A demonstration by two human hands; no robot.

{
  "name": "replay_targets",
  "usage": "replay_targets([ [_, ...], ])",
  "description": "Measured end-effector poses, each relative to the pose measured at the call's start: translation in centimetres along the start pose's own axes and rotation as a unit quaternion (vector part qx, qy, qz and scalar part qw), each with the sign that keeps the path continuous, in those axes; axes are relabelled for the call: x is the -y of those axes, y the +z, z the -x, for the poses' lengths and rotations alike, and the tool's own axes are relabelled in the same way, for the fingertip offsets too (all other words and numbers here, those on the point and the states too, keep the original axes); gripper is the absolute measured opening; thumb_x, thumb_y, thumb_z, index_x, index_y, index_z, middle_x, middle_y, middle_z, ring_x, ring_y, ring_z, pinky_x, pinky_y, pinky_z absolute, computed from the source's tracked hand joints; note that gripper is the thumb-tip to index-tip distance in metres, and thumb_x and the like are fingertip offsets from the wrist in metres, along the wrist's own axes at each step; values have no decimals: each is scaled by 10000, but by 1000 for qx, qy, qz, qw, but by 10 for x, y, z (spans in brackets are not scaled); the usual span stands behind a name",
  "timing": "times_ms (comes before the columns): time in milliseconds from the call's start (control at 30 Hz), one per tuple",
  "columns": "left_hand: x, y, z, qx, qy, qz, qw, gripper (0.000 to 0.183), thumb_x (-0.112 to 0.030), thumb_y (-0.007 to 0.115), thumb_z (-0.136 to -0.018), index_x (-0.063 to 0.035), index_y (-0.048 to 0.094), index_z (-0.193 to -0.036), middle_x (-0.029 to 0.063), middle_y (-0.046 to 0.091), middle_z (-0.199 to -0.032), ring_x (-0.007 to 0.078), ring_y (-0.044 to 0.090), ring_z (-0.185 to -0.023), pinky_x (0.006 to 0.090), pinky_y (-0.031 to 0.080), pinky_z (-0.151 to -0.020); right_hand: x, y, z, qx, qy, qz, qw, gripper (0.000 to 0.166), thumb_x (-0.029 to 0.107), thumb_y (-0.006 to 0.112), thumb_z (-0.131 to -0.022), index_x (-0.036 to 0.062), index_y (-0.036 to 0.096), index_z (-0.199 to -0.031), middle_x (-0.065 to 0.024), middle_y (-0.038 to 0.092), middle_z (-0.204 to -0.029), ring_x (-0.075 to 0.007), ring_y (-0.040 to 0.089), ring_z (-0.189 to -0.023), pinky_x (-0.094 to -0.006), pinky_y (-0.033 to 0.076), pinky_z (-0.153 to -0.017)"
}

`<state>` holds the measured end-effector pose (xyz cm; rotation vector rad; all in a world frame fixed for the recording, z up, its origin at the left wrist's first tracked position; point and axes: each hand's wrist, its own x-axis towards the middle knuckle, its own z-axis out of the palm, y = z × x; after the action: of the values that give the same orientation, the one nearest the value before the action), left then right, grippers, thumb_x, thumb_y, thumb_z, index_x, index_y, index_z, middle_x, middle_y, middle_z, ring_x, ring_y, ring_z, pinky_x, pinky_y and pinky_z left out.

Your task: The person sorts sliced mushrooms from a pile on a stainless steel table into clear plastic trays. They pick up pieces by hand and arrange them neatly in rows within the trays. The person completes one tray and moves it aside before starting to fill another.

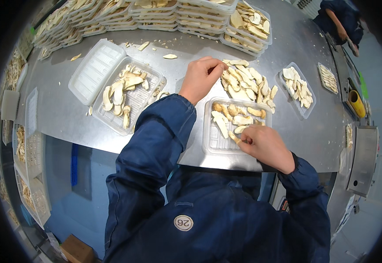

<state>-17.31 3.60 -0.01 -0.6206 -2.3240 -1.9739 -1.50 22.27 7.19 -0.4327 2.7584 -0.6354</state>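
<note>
My right hand (266, 144) is over the near right side of a clear plastic tray (212, 144), with a narrow dried mushroom slice (234, 137) pinched between thumb and fingers. Several dried mushroom pieces (242, 120) lie apart in that tray, some with brownish caps. Just beyond it a loose heap of pale mushroom slices (243, 82) rests on the steel table. My left hand (202, 77) is at the heap's left edge, its fingers curled and tips close to the slices. Whether anything is between those fingertips is hidden.
Left, another tray (112, 126) holds mushroom slices beside an upturned lid-like tray (97, 72). Stacked filled trays (154, 16) line the far edge. A filled tray (297, 88) stands right of the heap. Another person (338, 23) is at the far right.
</note>
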Motion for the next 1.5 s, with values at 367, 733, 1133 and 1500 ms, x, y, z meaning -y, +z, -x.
replay_targets([
  [367, 0, 0, -5, -49, 19, 0, 999, 192, -142, 615, -922, -4, 746, -946, 95, 642, -765, 167, 571, -613, 307, 445, -575, -72, -54, -95, -206, 11, 51, 977, 159, 169, 643, -845, 43, 713, -911, -136, 681, -871, -356, 653, -824, -419, 523, -740],
  [733, 4, -3, -3, -56, 37, -7, 998, 176, -127, 615, -937, -23, 748, -988, 44, 607, -771, 101, 511, -655, 265, 409, -583, -94, -45, -172, -129, -9, 76, 989, 276, 137, 628, -789, -6, 684, -1019, -220, 663, -1010, -394, 638, -941, -433, 511, -851],
  [1133, 2, -4, -3, -50, 26, -11, 998, 182, -129, 614, -933, -26, 752, -992, 38, 584, -756, 99, 494, -641, 269, 394, -580, 7, -19, -42, -172, 17, -102, 980, 218, 120, 664, -818, 5, 616, -997, -145, 614, -792, -279, 613, -682, -367, 503, -646],
  [1500, 5, -3, -2, -53, 18, -1, 998, 182, -132, 612, -945, -28, 753, -992, 25, 589, -782, 89, 509, -652, 255, 413, -586, 37, 55, -7, -162, -30, -104, 981, 238, 135, 712, -866, 15, 541, -979, -199, 619, -798, -368, 629, -709, -412, 496, -617],
])
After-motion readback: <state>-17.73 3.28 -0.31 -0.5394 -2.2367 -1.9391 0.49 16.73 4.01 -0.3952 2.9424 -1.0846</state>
